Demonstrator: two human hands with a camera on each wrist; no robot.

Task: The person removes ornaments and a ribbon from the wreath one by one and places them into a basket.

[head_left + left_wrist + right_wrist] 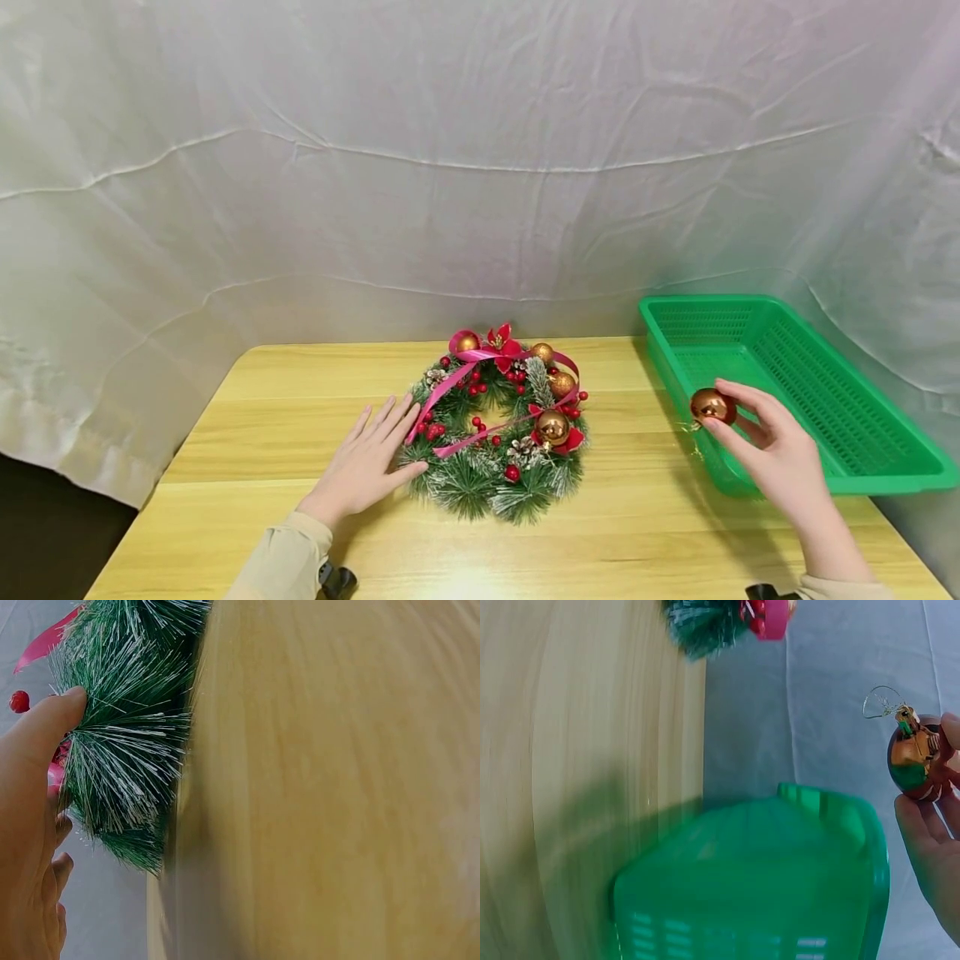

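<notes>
1. Pinching a shiny bronze ball (708, 406) between thumb and curled fingers of the right hand (783, 454), raised near the left side of the green basket (892, 483), thread loop (883, 701) pointing away from the palm.
2. Spreading the left hand (363, 471), fingers nearly straight, against the left side of the wreath (491, 492), thumb on its needles, gripping nothing.
3. Seeing wreath and basket on a yellowish wood-grain desk (626, 525), wreath flat near the middle, basket at the right.
4. Facing creased greyish cloth (480, 217) beyond the desk.
</notes>
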